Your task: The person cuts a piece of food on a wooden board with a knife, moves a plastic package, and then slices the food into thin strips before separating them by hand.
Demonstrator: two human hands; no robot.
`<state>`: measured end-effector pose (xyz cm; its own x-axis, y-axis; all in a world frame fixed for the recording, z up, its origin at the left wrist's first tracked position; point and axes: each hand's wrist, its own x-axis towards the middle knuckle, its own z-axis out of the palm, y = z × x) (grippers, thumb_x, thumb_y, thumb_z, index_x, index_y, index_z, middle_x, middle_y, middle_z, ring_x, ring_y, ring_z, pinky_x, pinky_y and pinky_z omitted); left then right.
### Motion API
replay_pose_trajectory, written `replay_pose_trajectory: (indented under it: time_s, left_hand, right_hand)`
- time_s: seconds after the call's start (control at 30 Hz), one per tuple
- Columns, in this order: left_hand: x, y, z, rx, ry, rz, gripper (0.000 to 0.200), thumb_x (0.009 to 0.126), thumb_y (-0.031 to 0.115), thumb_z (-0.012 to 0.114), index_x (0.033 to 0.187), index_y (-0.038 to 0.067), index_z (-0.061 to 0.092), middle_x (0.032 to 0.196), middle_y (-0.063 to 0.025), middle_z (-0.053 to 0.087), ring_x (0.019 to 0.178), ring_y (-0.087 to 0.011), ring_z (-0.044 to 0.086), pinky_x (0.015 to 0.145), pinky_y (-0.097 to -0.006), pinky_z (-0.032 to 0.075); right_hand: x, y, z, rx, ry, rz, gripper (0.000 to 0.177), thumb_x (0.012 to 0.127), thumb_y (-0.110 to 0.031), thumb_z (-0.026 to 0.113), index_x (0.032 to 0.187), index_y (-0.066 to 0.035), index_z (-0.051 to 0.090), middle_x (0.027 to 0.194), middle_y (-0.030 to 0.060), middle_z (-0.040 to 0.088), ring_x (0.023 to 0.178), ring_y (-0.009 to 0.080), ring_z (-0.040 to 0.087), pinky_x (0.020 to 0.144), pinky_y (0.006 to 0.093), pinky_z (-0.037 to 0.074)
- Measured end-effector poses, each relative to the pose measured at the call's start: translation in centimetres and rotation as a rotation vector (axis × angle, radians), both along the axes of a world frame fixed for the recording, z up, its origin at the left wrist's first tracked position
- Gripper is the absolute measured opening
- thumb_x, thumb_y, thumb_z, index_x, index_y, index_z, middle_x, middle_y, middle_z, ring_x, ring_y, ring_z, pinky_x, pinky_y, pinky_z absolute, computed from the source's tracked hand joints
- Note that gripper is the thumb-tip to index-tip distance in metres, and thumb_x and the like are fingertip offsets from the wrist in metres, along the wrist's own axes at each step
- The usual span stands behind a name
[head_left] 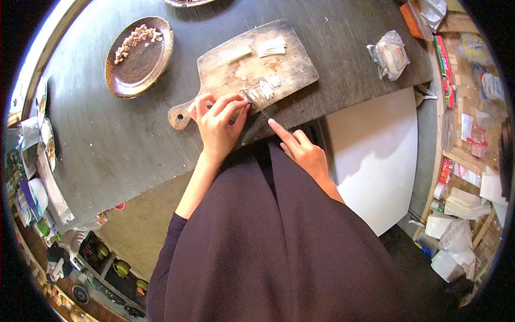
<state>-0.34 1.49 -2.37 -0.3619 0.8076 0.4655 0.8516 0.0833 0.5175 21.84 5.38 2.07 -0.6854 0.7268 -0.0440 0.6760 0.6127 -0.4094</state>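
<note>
A worn wooden cutting board [217, 75] lies on the table with its handle to the left. My left hand [219, 124] is at the board's near edge, fingers bent and tips pinched; whatever they hold is too small or covered to make out. My right hand [307, 155] is closed round a knife [261, 109], index finger stretched along it, the handle hidden in the palm. The thin blade reaches the board beside my left fingertips. Finely cut white bits [268, 86] lie just beyond the blade. Farther back rest white sticks [272, 47] and one longer pale piece [238, 54].
Left of the board stands a brown plate [142, 70] with small diced brown pieces [137, 41] along its far side. Another dish [188, 2] is cut off at the top. A plastic-wrapped white item [392, 56] sits at the table's right. Packaging crowds the right-hand shelf [458, 155].
</note>
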Motion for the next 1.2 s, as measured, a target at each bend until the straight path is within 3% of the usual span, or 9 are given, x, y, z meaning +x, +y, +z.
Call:
replay_pose_trajectory:
  time_s: [1.2]
  left_hand:
    - [0.0, -0.1, 0.0, -0.012, 0.017, 0.005, 0.016, 0.075, 0.02, 0.085, 0.088, 0.024, 0.076, 0.102, 0.0145, 0.074, 0.1, -0.0221, 0.054, 0.093, -0.0406, 0.034]
  right_hand:
    - [0.1, -0.4, 0.7, -0.049, -0.024, 0.018, 0.073, 0.09, -0.017, 0.072, 0.154, -0.042, 0.045, 0.081, 0.0056, 0.051, 0.063, 0.0252, 0.066, 0.056, 0.0391, 0.058]
